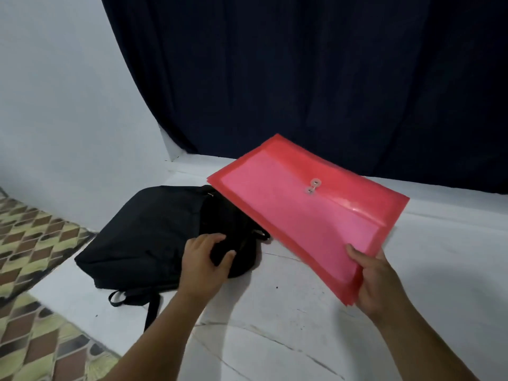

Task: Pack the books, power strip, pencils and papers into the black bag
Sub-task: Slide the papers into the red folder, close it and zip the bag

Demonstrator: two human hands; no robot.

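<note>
Bag [143, 237] on white surface [302, 325], dark curtain [302, 72] behind

The translucent red plastic string-tie envelope [308, 215] at centre right covers the far corner of the soft black fabric bag [143, 232]; its contents cannot be made out. The bag's dark opening shows nothing inside. Both forearms are cut off by the bottom edge.

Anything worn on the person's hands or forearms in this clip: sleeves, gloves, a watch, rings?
Nothing shows. Both hands, left and right, are bare, with no gloves, rings or watch visible. The forearms are bare too, and no sleeve reaches into the frame.
</note>
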